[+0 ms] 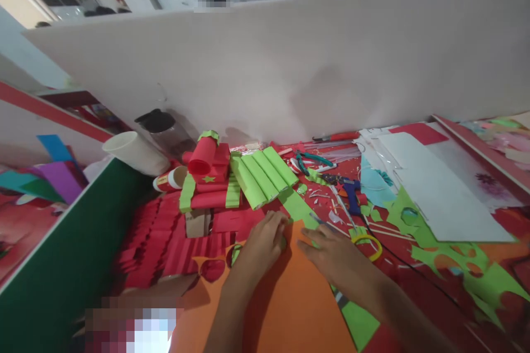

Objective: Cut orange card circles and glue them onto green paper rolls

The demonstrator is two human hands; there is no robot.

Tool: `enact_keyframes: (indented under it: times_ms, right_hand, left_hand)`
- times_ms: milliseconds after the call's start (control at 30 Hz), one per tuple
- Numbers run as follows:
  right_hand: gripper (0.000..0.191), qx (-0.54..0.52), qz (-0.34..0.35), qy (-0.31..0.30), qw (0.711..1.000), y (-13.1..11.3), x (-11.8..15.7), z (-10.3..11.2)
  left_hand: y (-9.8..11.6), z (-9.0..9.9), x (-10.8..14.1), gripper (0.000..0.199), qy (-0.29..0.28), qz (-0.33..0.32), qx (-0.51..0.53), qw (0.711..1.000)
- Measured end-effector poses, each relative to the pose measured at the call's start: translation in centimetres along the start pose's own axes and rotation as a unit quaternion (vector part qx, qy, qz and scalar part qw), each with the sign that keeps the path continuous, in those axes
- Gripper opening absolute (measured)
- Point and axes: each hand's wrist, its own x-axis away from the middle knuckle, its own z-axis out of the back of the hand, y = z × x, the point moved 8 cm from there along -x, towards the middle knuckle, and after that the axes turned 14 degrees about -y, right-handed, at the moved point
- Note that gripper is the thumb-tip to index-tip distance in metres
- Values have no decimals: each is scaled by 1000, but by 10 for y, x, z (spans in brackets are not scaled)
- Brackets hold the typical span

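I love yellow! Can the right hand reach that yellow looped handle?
Probably yes: the yellow looped handle lies near the right hand, mostly uncovered, though the fingers are at the orange paper sheet.

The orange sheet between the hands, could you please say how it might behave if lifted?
The orange sheet looks thin, so probably light. Lifted by the far end, where the left hand and right hand are, its broad near part may droop.

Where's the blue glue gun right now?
In the head view, the glue gun lies right of centre, beyond the right hand and beside the yellow-handled scissors.
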Motion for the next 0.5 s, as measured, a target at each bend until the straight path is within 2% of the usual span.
enact_keyframes:
  times_ms: [133,300,500]
  right_hand:
    - [45,-3,4,5,1000,1,0,1]
    - [42,-33,-16,27,999,4,0,-1]
    - [35,-79,-60,47,994,10,-3,-3]
  left_hand:
    - [-1,-7,-3,20,-51,19,27,998]
    - [-11,-12,-8,12,-58,74,55,994]
    - [-22,-22,-7,11,-71,93,68,991]
